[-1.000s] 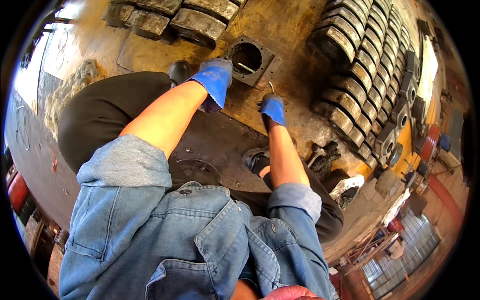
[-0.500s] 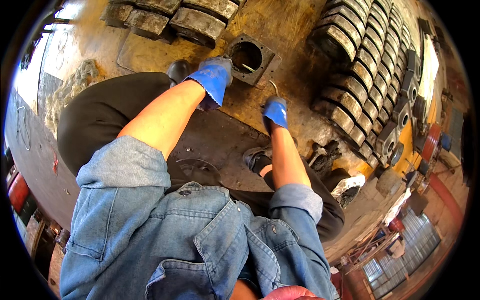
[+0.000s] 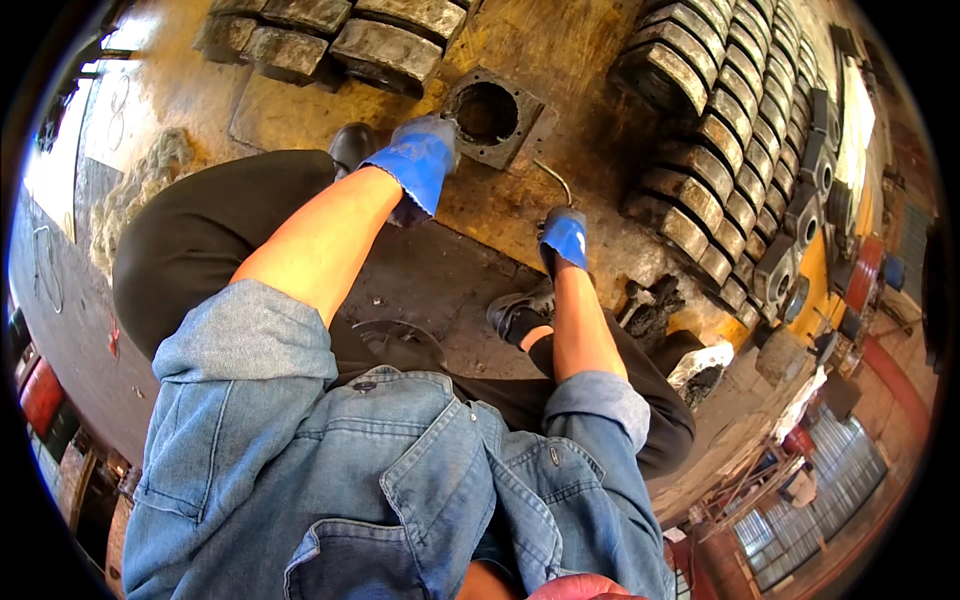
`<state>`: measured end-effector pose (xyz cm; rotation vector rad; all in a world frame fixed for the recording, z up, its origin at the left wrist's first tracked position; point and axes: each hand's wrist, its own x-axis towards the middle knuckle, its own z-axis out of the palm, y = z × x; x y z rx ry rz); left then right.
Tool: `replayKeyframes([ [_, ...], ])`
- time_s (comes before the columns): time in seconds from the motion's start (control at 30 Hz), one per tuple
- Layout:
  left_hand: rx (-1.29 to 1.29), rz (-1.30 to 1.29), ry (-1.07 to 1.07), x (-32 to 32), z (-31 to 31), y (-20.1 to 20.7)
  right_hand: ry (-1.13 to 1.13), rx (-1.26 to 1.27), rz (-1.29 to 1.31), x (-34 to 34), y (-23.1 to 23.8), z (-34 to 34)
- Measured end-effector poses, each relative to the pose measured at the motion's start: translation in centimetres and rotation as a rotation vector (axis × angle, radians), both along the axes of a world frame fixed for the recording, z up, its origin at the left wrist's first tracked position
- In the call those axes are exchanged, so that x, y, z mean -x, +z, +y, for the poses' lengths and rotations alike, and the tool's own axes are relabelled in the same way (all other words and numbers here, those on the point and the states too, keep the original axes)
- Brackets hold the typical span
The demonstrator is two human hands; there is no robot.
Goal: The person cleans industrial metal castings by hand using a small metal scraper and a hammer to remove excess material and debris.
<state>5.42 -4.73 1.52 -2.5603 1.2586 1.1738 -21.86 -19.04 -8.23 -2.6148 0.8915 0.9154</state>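
Note:
My left hand (image 3: 424,150), in a blue and grey work glove, grips the left edge of a square metal casting (image 3: 520,140) with a large round bore. Its fingertips are partly hidden. My right hand (image 3: 563,228), gloved the same way, is closed around a thin bent metal rod (image 3: 562,180). The rod points up and away toward the casting, its far end just outside the near right edge, apart from the bore. The casting lies on the worn yellowish work surface.
Stacked metal castings stand in long rows (image 3: 715,150) at the right, and more blocks (image 3: 385,45) lie at the far left. A heap of fibrous rags (image 3: 140,185) sits beyond my left knee. Near my right foot is a dark, greasy lump (image 3: 650,308).
My right hand has drawn back toward me and slightly right, bringing the rod's end out of the bore. My left hand stays at the casting's left edge.

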Motion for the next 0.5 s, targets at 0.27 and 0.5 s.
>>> replayKeyframes([
  [0.27, -0.032, -0.069, 0.036, 0.2, 0.5, -0.2, -0.046, 0.046, -0.168, -4.2, 3.8, 3.3],
  [0.5, -0.003, -0.069, 0.021, 0.0, 1.8, -1.5, 0.205, 0.036, 0.141, -6.8, 5.0, 4.4],
])
